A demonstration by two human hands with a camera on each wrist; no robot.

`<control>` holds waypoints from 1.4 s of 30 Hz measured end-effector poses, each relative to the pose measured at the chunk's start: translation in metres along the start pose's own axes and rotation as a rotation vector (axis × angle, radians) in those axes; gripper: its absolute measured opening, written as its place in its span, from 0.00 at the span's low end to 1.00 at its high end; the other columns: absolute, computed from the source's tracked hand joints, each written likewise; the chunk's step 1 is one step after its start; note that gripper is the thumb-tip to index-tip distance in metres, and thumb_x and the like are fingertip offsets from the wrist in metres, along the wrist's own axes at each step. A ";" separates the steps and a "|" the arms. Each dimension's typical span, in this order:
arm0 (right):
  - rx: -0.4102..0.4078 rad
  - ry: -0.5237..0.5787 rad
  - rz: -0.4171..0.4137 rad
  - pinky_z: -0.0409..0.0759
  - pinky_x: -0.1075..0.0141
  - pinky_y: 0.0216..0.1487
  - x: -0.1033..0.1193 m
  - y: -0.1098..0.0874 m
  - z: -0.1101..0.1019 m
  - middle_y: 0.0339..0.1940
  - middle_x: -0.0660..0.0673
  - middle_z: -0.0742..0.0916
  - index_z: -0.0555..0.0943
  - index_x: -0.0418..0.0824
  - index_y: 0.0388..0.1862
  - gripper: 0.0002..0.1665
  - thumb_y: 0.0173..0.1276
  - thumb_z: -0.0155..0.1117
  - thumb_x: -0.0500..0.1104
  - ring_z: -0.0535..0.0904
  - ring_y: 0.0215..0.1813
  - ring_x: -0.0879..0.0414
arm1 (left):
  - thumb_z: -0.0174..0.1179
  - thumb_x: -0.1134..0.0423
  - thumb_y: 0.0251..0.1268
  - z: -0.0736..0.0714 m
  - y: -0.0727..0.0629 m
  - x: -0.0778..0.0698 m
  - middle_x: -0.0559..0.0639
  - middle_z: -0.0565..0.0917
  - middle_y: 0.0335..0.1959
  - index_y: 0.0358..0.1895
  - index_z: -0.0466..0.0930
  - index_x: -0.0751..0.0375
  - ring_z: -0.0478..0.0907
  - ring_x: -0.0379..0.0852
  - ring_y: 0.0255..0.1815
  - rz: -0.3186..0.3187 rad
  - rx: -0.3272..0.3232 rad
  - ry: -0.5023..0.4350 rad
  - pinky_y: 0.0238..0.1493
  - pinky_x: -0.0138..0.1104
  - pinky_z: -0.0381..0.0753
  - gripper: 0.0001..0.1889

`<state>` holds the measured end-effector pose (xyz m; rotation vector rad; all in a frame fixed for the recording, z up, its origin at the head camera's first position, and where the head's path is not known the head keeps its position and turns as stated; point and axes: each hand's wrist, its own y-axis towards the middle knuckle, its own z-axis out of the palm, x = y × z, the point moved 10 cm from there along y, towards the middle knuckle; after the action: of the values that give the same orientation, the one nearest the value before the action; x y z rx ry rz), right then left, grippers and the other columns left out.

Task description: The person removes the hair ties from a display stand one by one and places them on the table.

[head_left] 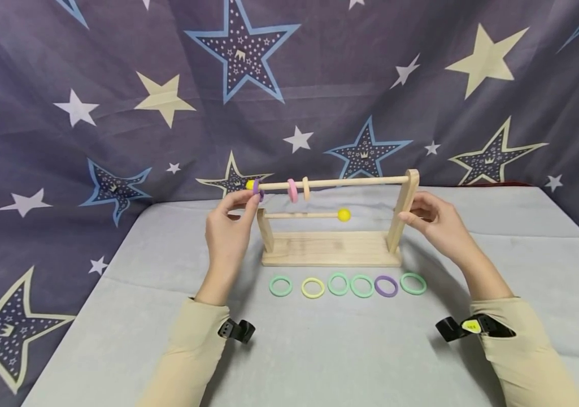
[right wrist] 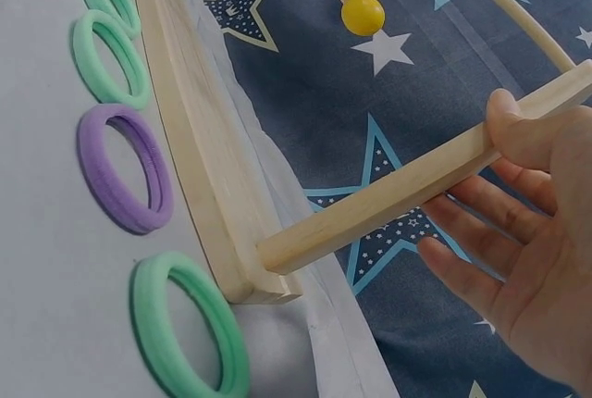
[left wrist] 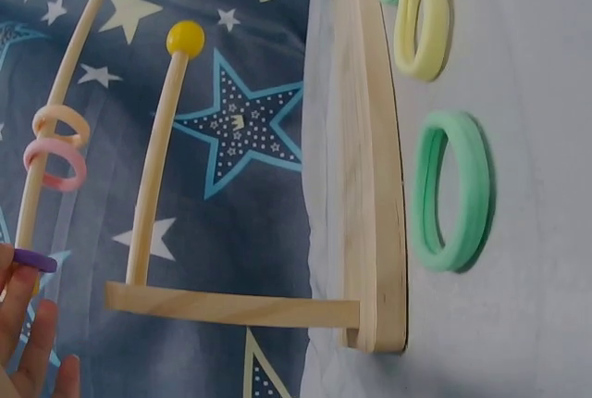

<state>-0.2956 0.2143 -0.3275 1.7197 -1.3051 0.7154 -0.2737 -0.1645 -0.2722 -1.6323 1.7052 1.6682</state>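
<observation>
A wooden rack [head_left: 335, 249] stands on the table, with two horizontal rods that each end in a yellow ball. At the left end of the upper rod, my left hand [head_left: 229, 229] pinches a purple hair tie [left wrist: 35, 260], which rings the rod close to its ball. Further along that rod hang a pink hair tie [head_left: 292, 191] and a peach hair tie [head_left: 306, 189]. My right hand [head_left: 436, 223] holds the rack's tall right upright [right wrist: 388, 196], thumb on one side and fingers on the other. The lower rod [head_left: 301, 215] carries no hair tie.
Several hair ties lie in a row in front of the rack: a green one [head_left: 281, 286] at the left, a yellow one [head_left: 313, 288], a purple one [head_left: 386, 286] and more green ones. A dark star-patterned cloth [head_left: 289, 68] hangs behind the table.
</observation>
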 end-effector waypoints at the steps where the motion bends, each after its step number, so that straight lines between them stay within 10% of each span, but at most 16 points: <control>1: -0.001 -0.002 0.000 0.75 0.77 0.43 -0.001 0.000 0.000 0.46 0.36 0.84 0.77 0.31 0.58 0.21 0.72 0.64 0.41 0.79 0.41 0.70 | 0.67 0.55 0.66 -0.001 0.000 0.001 0.47 0.88 0.38 0.44 0.88 0.56 0.81 0.40 0.38 -0.003 -0.002 0.009 0.39 0.32 0.76 0.10; 26: -0.010 -0.003 -0.010 0.75 0.76 0.43 -0.003 0.000 -0.001 0.41 0.47 0.85 0.78 0.31 0.56 0.19 0.71 0.66 0.40 0.80 0.40 0.68 | 0.63 0.59 0.70 -0.007 -0.006 0.029 0.50 0.85 0.44 0.47 0.83 0.60 0.79 0.42 0.42 -0.028 0.107 0.071 0.42 0.34 0.75 0.09; 42: -0.015 0.009 -0.024 0.75 0.77 0.43 0.000 0.000 -0.001 0.42 0.45 0.85 0.78 0.31 0.56 0.19 0.70 0.66 0.38 0.80 0.41 0.69 | 0.65 0.62 0.68 -0.018 -0.022 0.006 0.48 0.87 0.39 0.44 0.83 0.58 0.81 0.43 0.42 0.129 0.219 0.181 0.43 0.40 0.76 0.06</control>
<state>-0.2956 0.2155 -0.3269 1.7154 -1.2783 0.6971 -0.2491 -0.1761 -0.2834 -1.6421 2.0390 1.3619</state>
